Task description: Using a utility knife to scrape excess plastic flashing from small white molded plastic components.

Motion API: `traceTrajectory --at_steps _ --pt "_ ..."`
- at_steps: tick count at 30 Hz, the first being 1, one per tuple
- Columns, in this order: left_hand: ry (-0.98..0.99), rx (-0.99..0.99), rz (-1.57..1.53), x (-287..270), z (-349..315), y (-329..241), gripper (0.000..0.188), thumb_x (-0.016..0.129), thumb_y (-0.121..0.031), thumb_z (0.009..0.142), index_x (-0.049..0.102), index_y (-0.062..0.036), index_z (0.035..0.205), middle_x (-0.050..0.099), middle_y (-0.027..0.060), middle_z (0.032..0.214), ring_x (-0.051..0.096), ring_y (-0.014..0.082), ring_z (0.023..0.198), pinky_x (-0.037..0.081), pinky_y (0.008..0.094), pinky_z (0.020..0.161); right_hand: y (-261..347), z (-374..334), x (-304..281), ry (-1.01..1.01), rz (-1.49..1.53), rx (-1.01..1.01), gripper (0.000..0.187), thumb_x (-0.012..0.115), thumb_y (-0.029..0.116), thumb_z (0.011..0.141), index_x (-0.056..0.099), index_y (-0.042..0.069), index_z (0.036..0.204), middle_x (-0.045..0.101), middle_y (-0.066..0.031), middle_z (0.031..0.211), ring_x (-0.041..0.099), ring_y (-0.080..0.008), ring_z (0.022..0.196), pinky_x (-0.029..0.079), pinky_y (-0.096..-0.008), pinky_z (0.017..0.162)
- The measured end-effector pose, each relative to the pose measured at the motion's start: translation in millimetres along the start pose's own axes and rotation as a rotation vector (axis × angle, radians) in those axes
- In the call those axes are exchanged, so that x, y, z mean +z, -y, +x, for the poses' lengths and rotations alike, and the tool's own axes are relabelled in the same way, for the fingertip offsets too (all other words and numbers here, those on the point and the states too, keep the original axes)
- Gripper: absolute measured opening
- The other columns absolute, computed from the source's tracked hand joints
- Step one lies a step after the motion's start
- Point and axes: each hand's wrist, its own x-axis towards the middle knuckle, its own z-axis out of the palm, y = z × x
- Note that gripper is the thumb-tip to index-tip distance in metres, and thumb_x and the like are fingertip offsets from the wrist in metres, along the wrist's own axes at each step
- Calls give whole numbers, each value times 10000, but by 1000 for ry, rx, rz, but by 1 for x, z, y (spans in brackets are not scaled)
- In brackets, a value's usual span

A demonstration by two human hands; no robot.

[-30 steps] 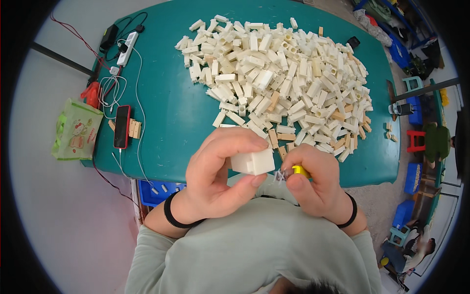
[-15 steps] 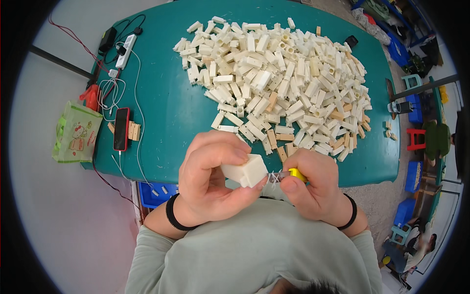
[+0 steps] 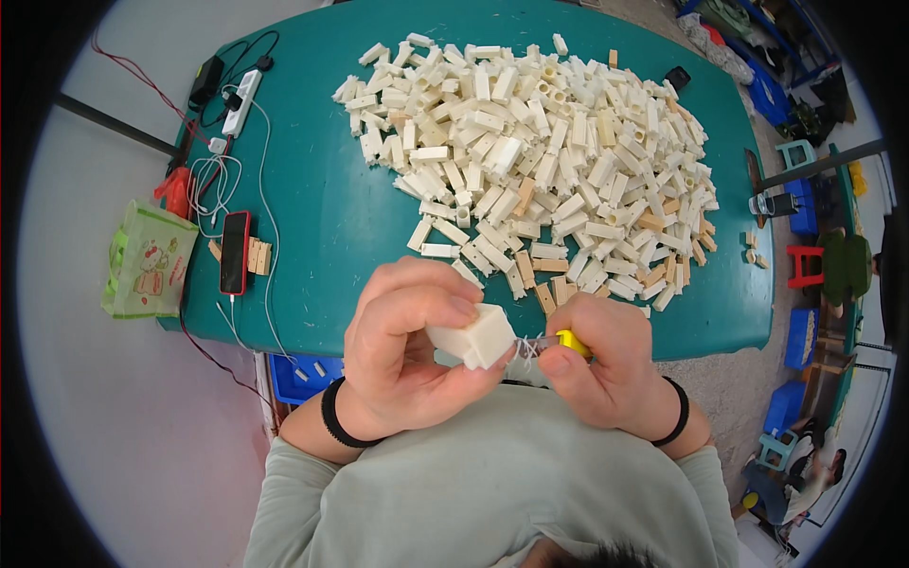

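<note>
Teal table (image 3: 322, 218) — heap of white blocks (image 3: 549, 161), phone (image 3: 234, 252), power strip (image 3: 240, 101), cables (image 3: 204, 175).

A heap of blocks (image 3: 549, 151) lies on the table (image 3: 322, 237), a phone (image 3: 234, 252) to its left.

Left hand (image 3: 402, 346), right hand (image 3: 606, 364) both clenched, nearly touching.

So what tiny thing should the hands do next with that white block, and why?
Probably draw the blade a little further along the block's edge. The left hand pinches the block, the right hand holds a yellow-handled tool with its tip at the block's corner, and thin white shavings hang there, so that edge seems only partly trimmed.
</note>
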Motion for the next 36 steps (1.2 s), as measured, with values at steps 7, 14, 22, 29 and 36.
traceTrajectory --at_steps 7,14,22,29,36 --pt "154 18 -17 -5 2 3 421 677 20 619 422 -56 944 481 119 900 502 160 717 436 243 578 -3 0 1 -23 -19 -26 274 634 250 756 479 52 649 442 -52 521 426 -195 410 302 -281 369" --pt "216 -1 -32 -3 2 4 424 702 9 598 443 -61 926 504 106 884 497 158 724 427 245 590 -5 3 -1 -35 -59 -17 273 640 247 747 476 55 644 441 -55 525 428 -203 413 318 -286 383" --pt "405 1 -253 1 8 3 369 723 -8 585 529 -20 898 557 107 843 549 185 718 436 270 624 -7 5 -3 -94 31 197 279 633 243 758 487 37 641 441 -71 540 422 -201 429 322 -289 394" --pt "84 -130 -213 -2 5 5 388 717 6 561 530 -12 900 540 113 873 543 176 767 431 259 644 -2 -2 -6 17 15 17 262 637 241 754 504 38 656 447 -53 519 437 -194 429 327 -276 387" --pt "96 -71 -154 -5 6 5 379 720 -10 564 528 -10 891 538 115 870 544 175 764 429 256 636 -3 -1 -5 19 -18 -24 267 650 240 743 493 47 648 441 -45 509 429 -187 413 316 -277 373"
